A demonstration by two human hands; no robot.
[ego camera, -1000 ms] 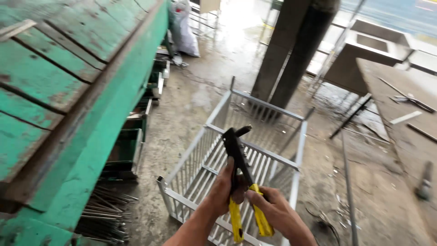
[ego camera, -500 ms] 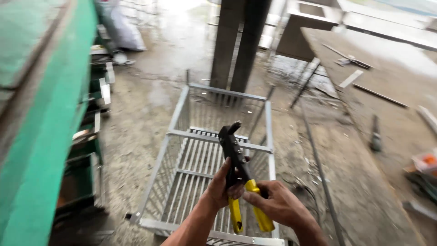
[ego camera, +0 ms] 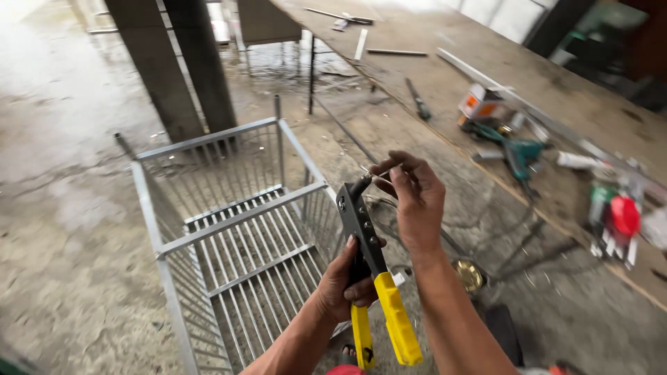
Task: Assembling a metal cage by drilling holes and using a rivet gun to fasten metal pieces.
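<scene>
My left hand (ego camera: 344, 281) grips a hand riveter (ego camera: 363, 236) with a black body and yellow handles, its nose pointing up. My right hand (ego camera: 413, 194) is raised at the nose of the tool, its fingertips pinching a thin metal pin (ego camera: 381, 175) right at the tip. Below and to the left stands a grey metal cage frame (ego camera: 229, 222) made of thin bars, on the concrete floor.
A long wooden workbench (ego camera: 445, 83) runs along the right, carrying a green power drill (ego camera: 514, 149), a small box (ego camera: 479, 104), cans and metal strips. Dark pillars (ego camera: 177, 66) stand behind the cage. A small round tin (ego camera: 469, 276) lies on the floor by my right forearm.
My view has swung right, from the green bench to the wooden workbench. My right hand has left the yellow handles and risen to the nose of the riveter; my left hand keeps its grip.
</scene>
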